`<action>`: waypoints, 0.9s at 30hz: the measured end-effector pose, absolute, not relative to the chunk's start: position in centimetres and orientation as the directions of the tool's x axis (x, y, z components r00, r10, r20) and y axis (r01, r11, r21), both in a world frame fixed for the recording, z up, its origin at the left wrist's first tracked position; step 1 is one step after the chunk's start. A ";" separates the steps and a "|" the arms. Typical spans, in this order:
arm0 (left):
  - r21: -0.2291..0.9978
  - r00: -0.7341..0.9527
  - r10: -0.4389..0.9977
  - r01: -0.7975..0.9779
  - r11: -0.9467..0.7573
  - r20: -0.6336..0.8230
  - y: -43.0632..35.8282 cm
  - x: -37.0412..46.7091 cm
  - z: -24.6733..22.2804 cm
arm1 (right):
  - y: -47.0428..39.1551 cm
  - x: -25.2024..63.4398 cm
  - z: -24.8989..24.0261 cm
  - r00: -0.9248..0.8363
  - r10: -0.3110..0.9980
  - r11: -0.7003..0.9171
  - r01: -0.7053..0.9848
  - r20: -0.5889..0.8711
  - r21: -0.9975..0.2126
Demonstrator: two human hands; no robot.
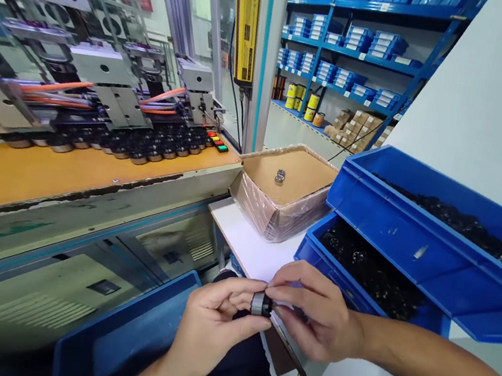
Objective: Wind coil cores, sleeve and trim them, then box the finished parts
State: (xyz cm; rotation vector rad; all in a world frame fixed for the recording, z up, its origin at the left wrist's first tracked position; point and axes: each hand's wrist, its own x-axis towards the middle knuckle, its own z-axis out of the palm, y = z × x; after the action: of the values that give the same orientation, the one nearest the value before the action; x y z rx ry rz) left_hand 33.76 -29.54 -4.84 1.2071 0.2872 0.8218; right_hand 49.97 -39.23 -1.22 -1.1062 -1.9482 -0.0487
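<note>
My left hand (220, 322) grips a small round metal core (256, 304) between thumb and fingers, low in the middle of the head view. A black plastic end piece (266, 306) sits against the core's right side. My right hand (319, 310) pinches this black piece with thumb and fingertips, so both hands meet at the one part. The fingers cover some of it, and I cannot tell whether the black piece is fully seated. Beyond the hands, a plastic-wrapped cardboard box (260, 206) holds a small silver metal piece (280, 177).
Two stacked blue bins (416, 243) with black plastic parts stand at the right. On the left, an orange machine bench (86, 188) carries rows of black-topped round parts (140, 152). A blue crate (123, 334) is low at left. Blue shelving (324, 45) stands behind.
</note>
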 end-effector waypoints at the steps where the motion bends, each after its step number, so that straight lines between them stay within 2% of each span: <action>1: 0.910 0.675 0.702 -0.404 0.094 0.227 -29.5 33.7 -4.7 | -39.2 50.1 -1.2 -0.247 0.677 0.616 0.706 0.694 -0.349; 3: 0.912 0.662 0.710 -0.404 0.069 0.239 -29.4 33.4 -4.5 | -39.1 50.2 -1.3 -0.271 0.666 0.623 0.714 0.695 -0.319; 6: 0.913 0.669 0.703 -0.402 0.068 0.242 -29.4 33.1 -4.5 | -38.9 50.3 -1.6 -0.298 0.608 0.626 0.751 0.736 -0.213; 14: 0.909 0.729 0.654 -0.387 0.151 0.202 -29.3 32.9 -4.6 | -38.8 50.1 -2.0 -0.358 0.531 0.588 0.808 0.768 -0.030; 17: 0.908 0.738 0.650 -0.381 0.177 0.183 -29.2 32.8 -4.4 | -38.9 50.1 -2.0 -0.376 0.533 0.572 0.820 0.758 0.005; 23: 0.901 0.745 0.649 -0.376 0.215 0.156 -29.6 33.0 -4.7 | -38.7 50.2 -2.0 -0.385 0.536 0.589 0.808 0.752 -0.006; 27: 0.887 0.713 0.681 -0.411 0.212 0.168 -30.6 33.5 -5.9 | -38.7 50.4 -2.2 -0.441 0.489 0.601 0.796 0.752 0.076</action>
State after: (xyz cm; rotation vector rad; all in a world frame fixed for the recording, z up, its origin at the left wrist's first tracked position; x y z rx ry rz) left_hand 33.55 -30.60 -5.88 1.1226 0.2834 0.7725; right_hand 50.36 -38.66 -2.16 -1.0114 -2.1214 -0.5574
